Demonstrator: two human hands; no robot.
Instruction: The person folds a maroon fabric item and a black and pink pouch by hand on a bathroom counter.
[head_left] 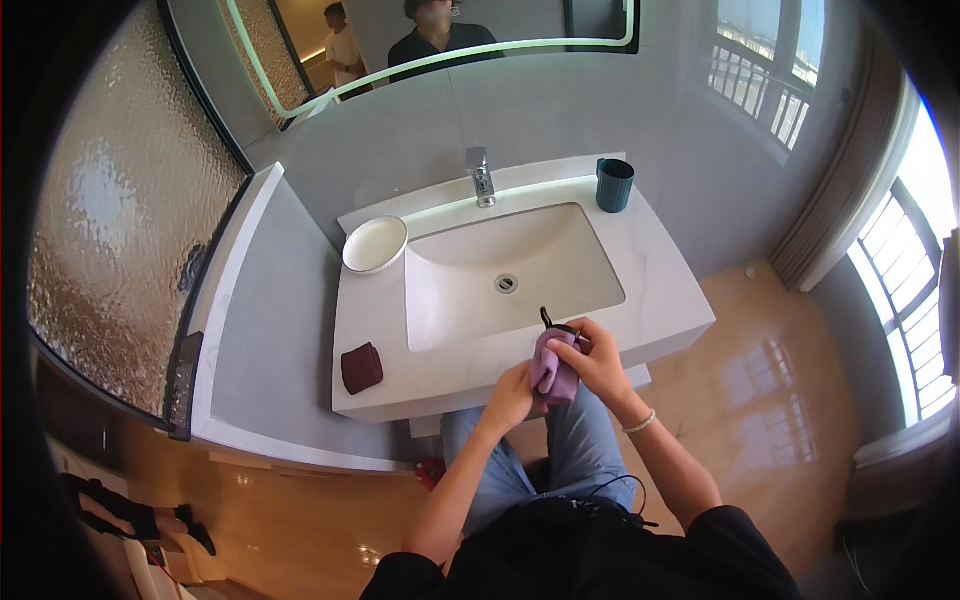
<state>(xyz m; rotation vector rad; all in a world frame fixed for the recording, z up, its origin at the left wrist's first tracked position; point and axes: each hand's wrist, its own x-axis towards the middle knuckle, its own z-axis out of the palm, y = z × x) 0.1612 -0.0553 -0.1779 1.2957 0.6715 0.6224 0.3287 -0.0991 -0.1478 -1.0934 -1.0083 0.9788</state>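
Both my hands hold a small purple cloth bundle (555, 378) with a dark loop at its top, just off the front edge of the washbasin counter. My left hand (512, 398) grips its left side, fingers closed and partly hidden. Along the upper right, my right hand (600, 362) pinches it, the thumb lying across its face. Whether the bundle is a pouch or a folded towel, I cannot tell. A dark maroon folded cloth (362, 368) lies at the counter's front left corner.
The white counter (660, 300) holds a sunken sink (470, 250) with a chrome faucet (483, 182) behind it. A white oval dish (375, 245) sits back left, a dark teal ribbed mug (615, 186) back right. A low grey partition (265, 330) borders the left side.
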